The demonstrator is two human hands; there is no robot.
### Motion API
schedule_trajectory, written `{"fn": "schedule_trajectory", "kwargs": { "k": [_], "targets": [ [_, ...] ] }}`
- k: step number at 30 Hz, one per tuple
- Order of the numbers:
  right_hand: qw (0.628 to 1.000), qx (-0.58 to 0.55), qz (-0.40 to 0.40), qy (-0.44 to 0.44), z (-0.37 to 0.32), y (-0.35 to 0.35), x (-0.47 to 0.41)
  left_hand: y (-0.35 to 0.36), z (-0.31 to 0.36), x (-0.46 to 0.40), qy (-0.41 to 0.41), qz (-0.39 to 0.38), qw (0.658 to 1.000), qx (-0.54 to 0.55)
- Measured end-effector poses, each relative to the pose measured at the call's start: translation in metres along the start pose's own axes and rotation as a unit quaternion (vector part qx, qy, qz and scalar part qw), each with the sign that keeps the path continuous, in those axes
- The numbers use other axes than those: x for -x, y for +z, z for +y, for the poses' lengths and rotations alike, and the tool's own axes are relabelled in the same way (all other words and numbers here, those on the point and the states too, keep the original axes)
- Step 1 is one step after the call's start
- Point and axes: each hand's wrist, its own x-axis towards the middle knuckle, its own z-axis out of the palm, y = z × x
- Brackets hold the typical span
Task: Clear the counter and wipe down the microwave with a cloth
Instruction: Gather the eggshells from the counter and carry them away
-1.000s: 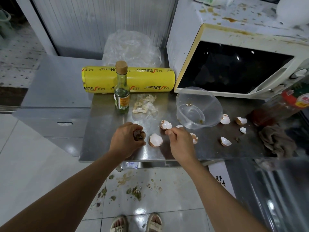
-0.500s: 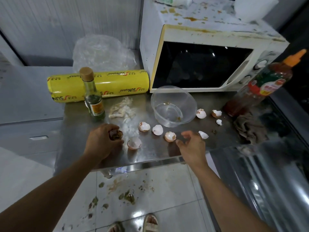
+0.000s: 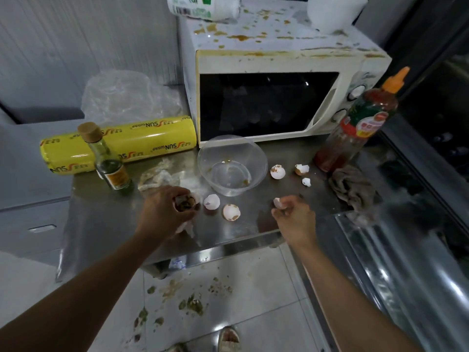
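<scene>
A stained white microwave [image 3: 276, 59] stands at the back of the steel counter [image 3: 243, 229]. Several eggshell pieces lie on the counter, two of them [image 3: 212, 201] [image 3: 231, 212] between my hands. My left hand [image 3: 165, 212] grips a clump of gathered eggshells and scraps [image 3: 184, 200]. My right hand [image 3: 294, 217] pinches a small white eggshell piece [image 3: 277, 202] just above the counter's front edge. A crumpled brown cloth [image 3: 352, 186] lies at the right end of the counter.
A clear plastic bowl [image 3: 232, 163] sits before the microwave. Left of it are a small green bottle [image 3: 109, 161], a yellow cling-wrap roll [image 3: 119, 146], crumpled film [image 3: 157, 175] and a plastic bag [image 3: 127, 97]. A red sauce bottle [image 3: 355, 123] stands right. More shells [image 3: 278, 172] [image 3: 302, 169] lie beyond.
My right hand has moved right along the counter's front and picked up a small shell piece. The left hand still holds its clump. The camera has swung toward the microwave.
</scene>
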Motion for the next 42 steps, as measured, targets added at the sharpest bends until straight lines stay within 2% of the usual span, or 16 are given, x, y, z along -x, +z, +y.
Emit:
{"fn": "schedule_trajectory", "kwargs": {
  "k": [14,21,29,32,37,42],
  "targets": [
    [1.000,-0.012,-0.005,0.028,0.062,-0.040,-0.040,0.065,0.085,0.002,0.039,-0.036,0.998,0.015],
    [0.999,0.036,0.001,-0.016,0.072,-0.026,-0.082,0.101,0.121,0.000,0.047,-0.059,0.997,0.029],
    [0.989,0.103,-0.015,-0.103,0.079,-0.011,-0.101,0.130,0.138,-0.012,0.048,-0.074,0.996,0.021],
    [0.994,0.078,-0.004,-0.081,0.082,-0.019,-0.109,0.133,0.141,-0.014,0.050,-0.079,0.996,0.016],
    [0.994,0.038,0.086,-0.059,0.077,-0.033,-0.136,0.131,0.143,-0.019,0.041,-0.081,0.996,0.008],
    [0.996,0.047,0.036,-0.070,0.088,-0.024,-0.150,0.128,0.142,-0.020,0.034,-0.082,0.996,0.003]
  ]
}}
